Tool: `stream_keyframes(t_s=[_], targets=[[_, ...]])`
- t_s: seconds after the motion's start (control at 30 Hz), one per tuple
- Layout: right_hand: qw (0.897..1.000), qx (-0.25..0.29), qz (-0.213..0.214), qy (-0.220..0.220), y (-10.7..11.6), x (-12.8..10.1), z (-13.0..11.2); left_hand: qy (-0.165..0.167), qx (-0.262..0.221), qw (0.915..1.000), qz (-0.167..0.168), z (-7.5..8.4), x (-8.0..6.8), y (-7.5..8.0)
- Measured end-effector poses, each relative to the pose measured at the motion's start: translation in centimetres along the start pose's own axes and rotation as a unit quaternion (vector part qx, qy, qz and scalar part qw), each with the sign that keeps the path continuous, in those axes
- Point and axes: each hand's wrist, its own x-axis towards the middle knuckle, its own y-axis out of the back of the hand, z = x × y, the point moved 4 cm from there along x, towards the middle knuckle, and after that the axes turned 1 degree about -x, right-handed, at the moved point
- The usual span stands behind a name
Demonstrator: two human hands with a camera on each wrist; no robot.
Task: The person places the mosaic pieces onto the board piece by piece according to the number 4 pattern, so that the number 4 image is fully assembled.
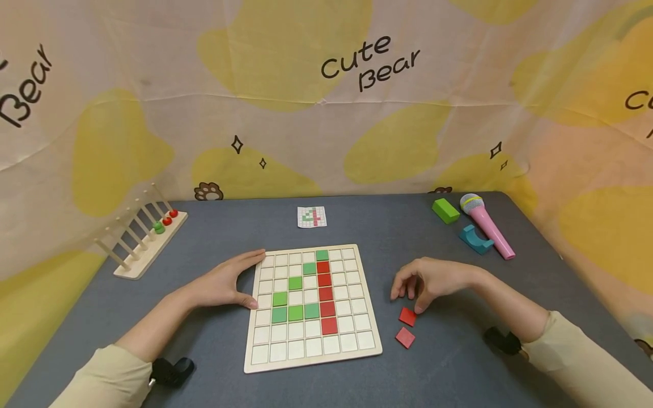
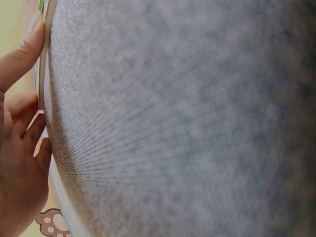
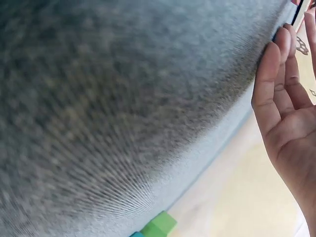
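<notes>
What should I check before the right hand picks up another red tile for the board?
1. Left hand steadies the board at its left edge: ok.
2. Right hand over the nearer red tile: ok.
3. Right hand holds nothing: ok.
4. Second red tile lies apart and reachable: ok.
5. Pattern card readable from here: cannot tell.

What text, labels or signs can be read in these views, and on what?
"Cute Bear": printed on the backdrop cloth, in full once.
"Bear": cut off at the cloth's left edge.
"C": a cut-off fragment at the right edge.
Pattern card: coloured grid only, no legible writing.
</notes>
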Motion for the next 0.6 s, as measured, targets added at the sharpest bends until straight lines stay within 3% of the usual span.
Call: stream_keyframes(t_s=[0.6], targets=[[0.998,-0.044,-0.011,0.037,-0.52,0.28,0.84,-0.002,0.003,1.0000,0.000,-0.08,0.01,-0.01]])
